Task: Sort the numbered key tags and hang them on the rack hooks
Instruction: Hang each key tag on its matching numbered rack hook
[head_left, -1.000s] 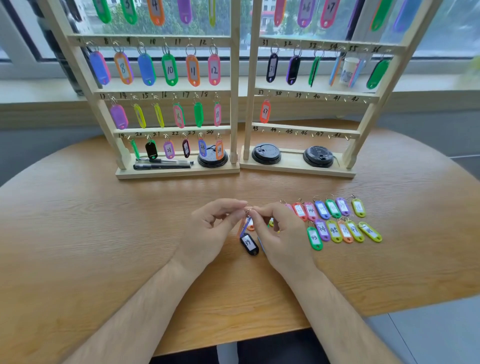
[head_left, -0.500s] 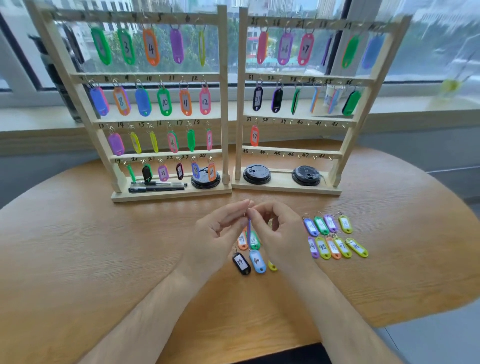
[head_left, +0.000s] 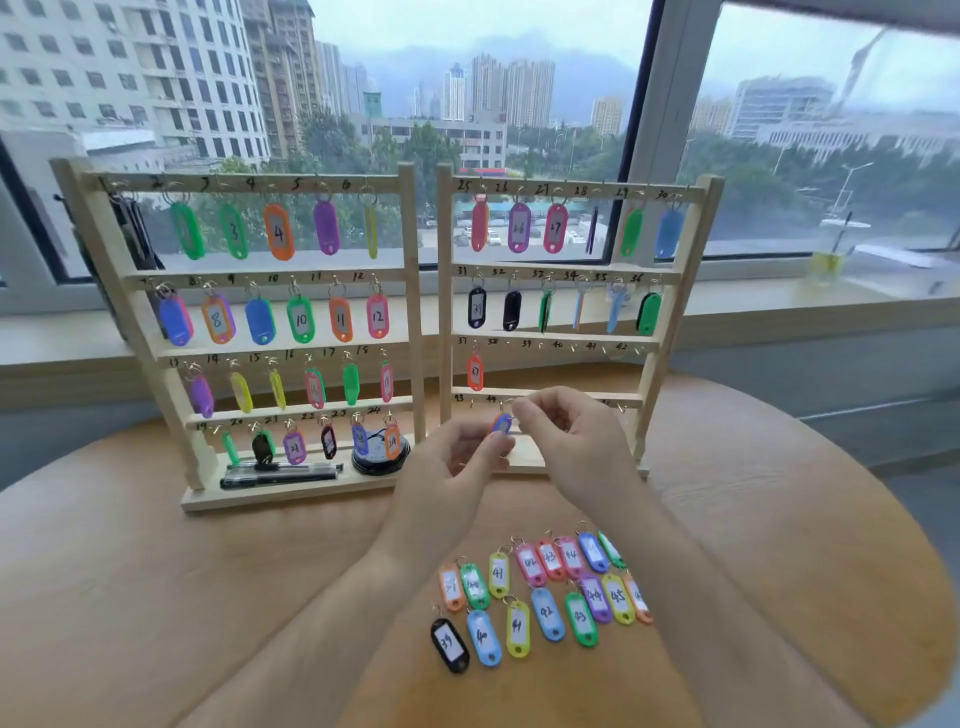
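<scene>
My left hand (head_left: 457, 467) and right hand (head_left: 571, 441) pinch one blue key tag (head_left: 502, 423) before the right rack (head_left: 445, 291), at its bottom rail. Loose tags (head_left: 545, 613) lie on the table (head_left: 208, 597) at the hands' 6 o'clock.

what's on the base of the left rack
Black pens lie along the base, and a round black lid sits at its right end. An orange tag and a blue tag hang in front of the lid, hiding part of it.
</scene>
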